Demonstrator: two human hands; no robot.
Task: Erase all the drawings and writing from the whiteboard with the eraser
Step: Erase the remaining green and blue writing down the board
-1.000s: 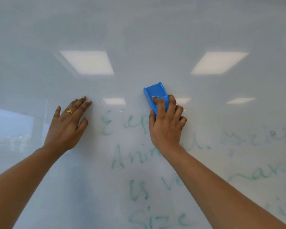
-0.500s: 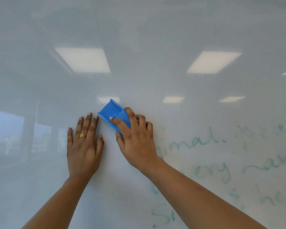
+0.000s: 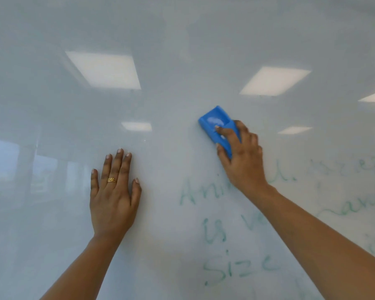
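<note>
The glossy whiteboard (image 3: pixel 182 50) fills the whole view. My right hand (image 3: pixel 243 161) grips a blue eraser (image 3: pixel 212 122) and holds it against the board, just above the first line of writing. Faint green handwriting (image 3: pixel 217 234) covers the lower right: "Ani…", "is", "Size" and more words at the right edge (image 3: pixel 355 204), partly hidden by my right forearm. My left hand (image 3: pixel 113 198), with a gold ring, rests flat on the board with straight fingers, left of the writing.
The board mirrors ceiling light panels (image 3: pixel 104 70) and windows at the left (image 3: pixel 9 169). Its upper and left parts carry no marks.
My right hand has swept the eraser from beside my left hand back to the right. The line of writing above "Animal" seen a second ago is gone.
</note>
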